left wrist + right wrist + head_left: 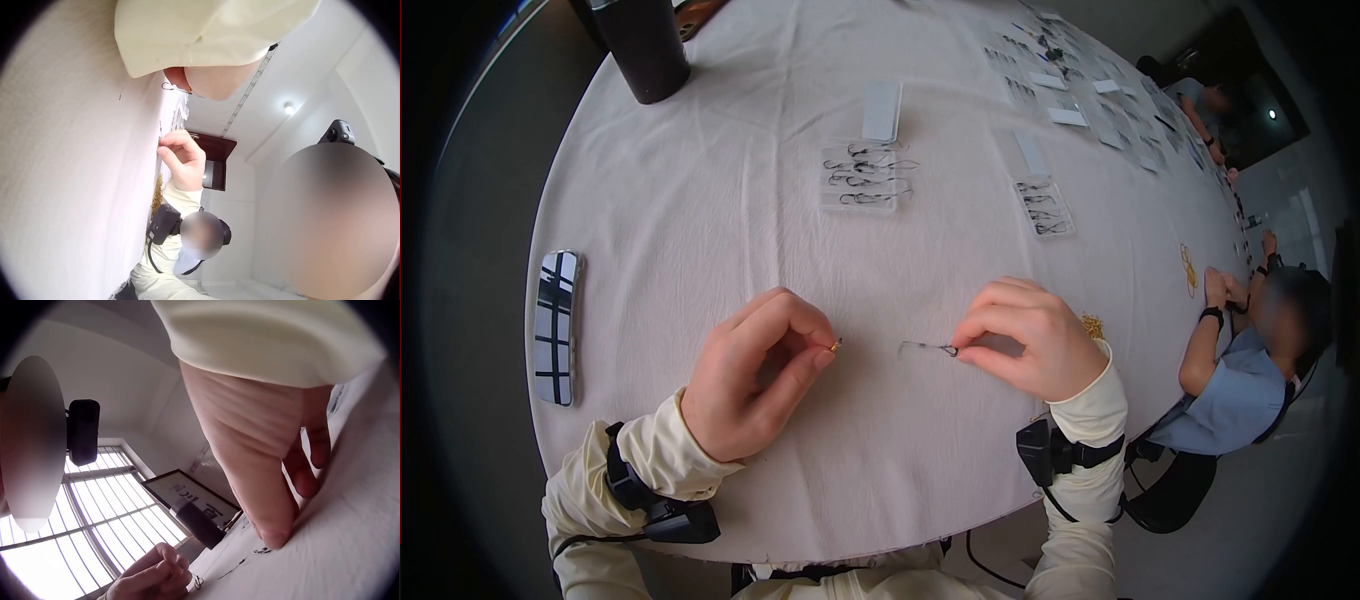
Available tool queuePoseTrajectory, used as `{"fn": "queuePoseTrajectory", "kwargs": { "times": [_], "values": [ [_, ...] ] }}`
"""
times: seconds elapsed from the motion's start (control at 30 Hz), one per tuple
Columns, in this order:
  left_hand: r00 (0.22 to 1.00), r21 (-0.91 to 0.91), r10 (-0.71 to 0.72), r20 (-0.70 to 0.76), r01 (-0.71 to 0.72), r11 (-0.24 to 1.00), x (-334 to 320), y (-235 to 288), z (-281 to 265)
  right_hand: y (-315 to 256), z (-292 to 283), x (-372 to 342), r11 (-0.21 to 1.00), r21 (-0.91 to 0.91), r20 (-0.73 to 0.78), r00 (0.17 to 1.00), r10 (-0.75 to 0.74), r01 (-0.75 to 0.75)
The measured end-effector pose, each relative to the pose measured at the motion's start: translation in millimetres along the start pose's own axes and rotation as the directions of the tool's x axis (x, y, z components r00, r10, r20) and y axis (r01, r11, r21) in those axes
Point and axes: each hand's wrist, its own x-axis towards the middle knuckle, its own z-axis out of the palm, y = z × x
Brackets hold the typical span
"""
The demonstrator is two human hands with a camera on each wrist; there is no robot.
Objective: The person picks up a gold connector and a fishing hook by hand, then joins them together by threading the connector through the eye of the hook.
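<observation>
Near the table's front, my left hand (750,375) pinches a small gold-coloured piece (836,346) between thumb and forefinger; its exact kind I cannot tell. To the right, my right hand (1030,335) pinches the dark looped end of a fishing hook (925,346) with thumb and forefinger. The thin shank points left toward the other hand, its bent tip out in front. In the right wrist view the hook (240,562) shows low beside the thumb. A gap of tablecloth separates the hands. Beyond them, a clear box (858,208) holds several black hooks.
A pile of gold-coloured pieces (1092,326) lies behind my right wrist. Farther right sits a second box of hooks (1045,208). A phone (556,330) lies at the left edge, a dark tumbler (640,50) stands at the back. Another person (1230,370) sits at the right.
</observation>
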Motion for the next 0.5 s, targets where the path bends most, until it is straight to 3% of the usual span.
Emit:
{"fn": "queuePoseTrajectory", "kwargs": {
  "times": [0.1, 0.2, 0.27, 0.5],
  "values": [
    [1.0, -0.003, 0.018, -0.009, -0.019, 1.0, 0, 0, 0, 0, 0, -1, 0.998, -0.063, 0.002, 1.0, -0.015, 0.016],
    [0.996, 0.071, 0.041, 0.074, -0.046, 0.996, 3, 4, -3, 2, 2, 0, 0.995, -0.091, 0.005, 1.0, -0.027, 0.027],
    [0.919, 0.317, 0.338, 0.204, -0.388, 0.865, 9, 6, 3, -1, 1, 1, 0.996, -0.087, -0.007, 0.999, -0.035, 0.034],
    [0.87, 0.414, 0.309, 0.383, -0.462, 0.784, 8, 5, 12, -5, 4, 3, 0.999, -0.042, -0.056, 0.998, -0.018, 0.016]
  ]
}}
